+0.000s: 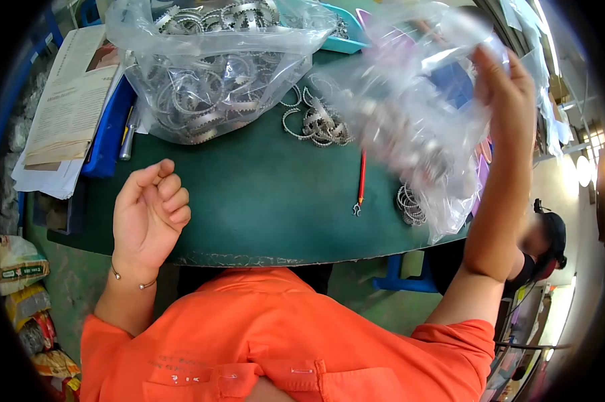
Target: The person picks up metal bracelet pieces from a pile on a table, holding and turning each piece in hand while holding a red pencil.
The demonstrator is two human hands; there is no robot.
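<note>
Your left hand (152, 208): grip curled; whether its fingertips touch, you cannot tell.
Lifted bag (409, 127): over the worktop (269, 194), contents blurred.
Your right hand (506, 87): clamped on its film.
Ring-filled bag (215, 87): top cut off.

The right hand (506, 84) grips a blurred clear plastic bag (409, 114) above the green table (249, 187); the left hand (152, 208) hangs near the table's edge, fingers curled, holding nothing.
</note>
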